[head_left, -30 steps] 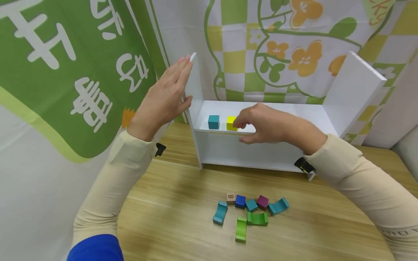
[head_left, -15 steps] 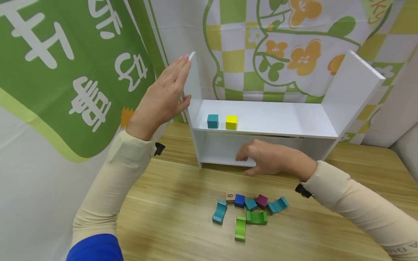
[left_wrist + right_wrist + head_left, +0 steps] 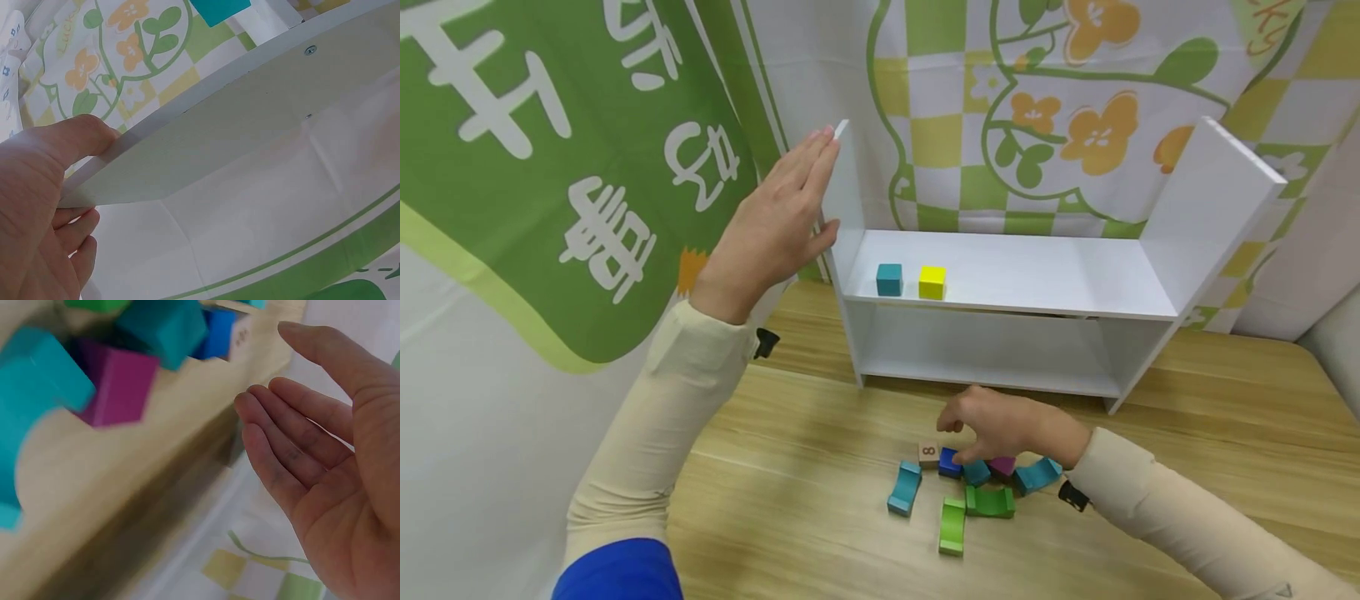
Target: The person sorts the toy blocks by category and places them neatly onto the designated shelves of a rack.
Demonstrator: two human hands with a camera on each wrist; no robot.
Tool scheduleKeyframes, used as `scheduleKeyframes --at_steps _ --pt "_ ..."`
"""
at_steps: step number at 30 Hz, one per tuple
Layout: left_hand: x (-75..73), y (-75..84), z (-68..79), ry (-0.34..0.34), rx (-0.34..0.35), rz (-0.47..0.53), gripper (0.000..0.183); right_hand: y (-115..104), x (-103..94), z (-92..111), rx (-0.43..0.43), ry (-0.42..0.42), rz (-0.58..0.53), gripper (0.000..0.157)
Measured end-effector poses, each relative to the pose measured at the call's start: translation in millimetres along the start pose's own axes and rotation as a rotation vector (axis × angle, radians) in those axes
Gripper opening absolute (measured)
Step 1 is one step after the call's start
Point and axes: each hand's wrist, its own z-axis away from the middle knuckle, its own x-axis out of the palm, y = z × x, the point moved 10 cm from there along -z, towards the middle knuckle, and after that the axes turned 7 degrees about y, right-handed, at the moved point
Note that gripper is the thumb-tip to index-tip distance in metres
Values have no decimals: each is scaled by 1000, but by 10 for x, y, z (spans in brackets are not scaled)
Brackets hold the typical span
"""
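While left hand [image 3: 775,225] pinches white shelf [image 3: 1037,267], upper left | right hand [image 3: 1000,423] hangs empty, thumb and fingers apart, lower centre | careless brush could scatter blocks [image 3: 977,477]

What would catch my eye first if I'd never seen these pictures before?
Probably the bright yellow cube, beside a teal cube toward the left end of the upper board of the white shelf unit. Next come the colourful loose blocks on the wooden table, with the right hand close by, holding nothing. The left hand gripping the left side panel and the green cloth with white lettering at the head view's left stand out too.
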Motion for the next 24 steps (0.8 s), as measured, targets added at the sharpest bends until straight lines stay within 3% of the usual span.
scheduleKeyframes --at_steps 14,24 --pt "-12 3 6 8 6 6 83 188 376 23 74 74 -67 38" --pt "1 5 2 4 4 18 84 200 350 47 80 109 -105 35"
